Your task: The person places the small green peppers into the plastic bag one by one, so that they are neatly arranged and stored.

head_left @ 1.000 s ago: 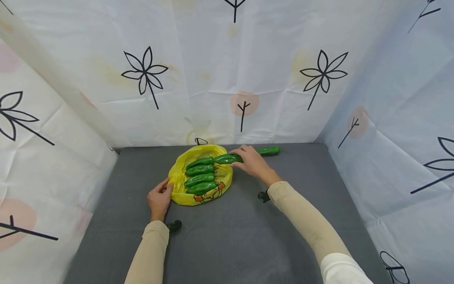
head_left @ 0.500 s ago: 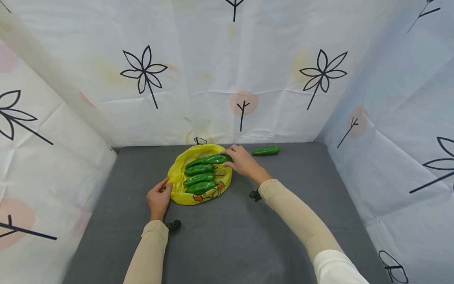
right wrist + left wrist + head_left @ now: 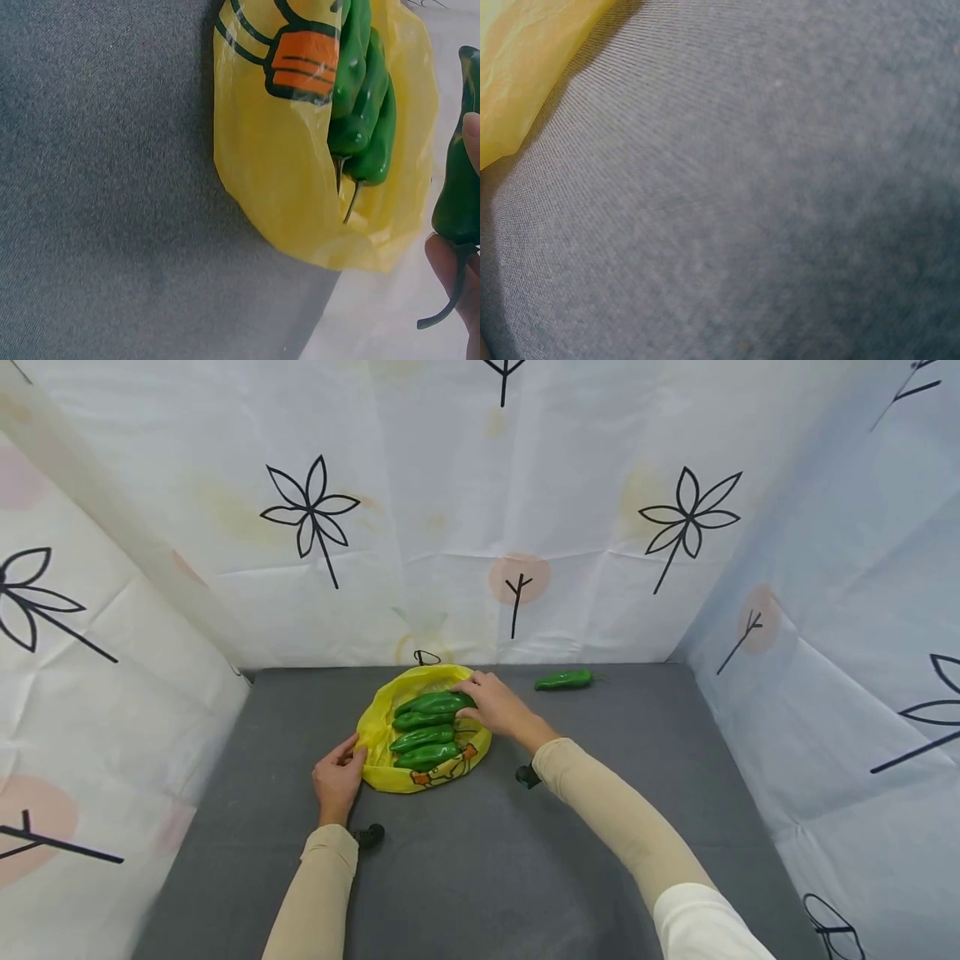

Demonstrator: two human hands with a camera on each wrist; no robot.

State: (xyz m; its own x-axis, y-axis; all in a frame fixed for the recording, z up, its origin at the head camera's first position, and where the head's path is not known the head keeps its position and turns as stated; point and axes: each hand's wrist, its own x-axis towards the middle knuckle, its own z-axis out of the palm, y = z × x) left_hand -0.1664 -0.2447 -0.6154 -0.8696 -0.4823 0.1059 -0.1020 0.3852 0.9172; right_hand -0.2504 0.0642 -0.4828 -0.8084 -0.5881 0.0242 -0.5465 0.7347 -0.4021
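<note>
A yellow plastic bag lies with its mouth spread wide near the back of the grey table. Several long green peppers lie side by side in it, also visible past the bag's wall in the right wrist view. At the bag's left rim, my left hand pinches the plastic between thumb and fingers. My right hand reaches over the right rim and grips a green pepper near its stem end, above the others. The left wrist view catches only a bag corner and cloth.
One more green pepper lies on the grey table to the right of the bag, near the back edge. White patterned cloth walls enclose the back and both sides. A small black wrist camera sits by each wrist.
My right hand has moved left with its pepper, from beyond the bag's right rim to over the row of peppers inside. My left hand has stayed at the left rim.
</note>
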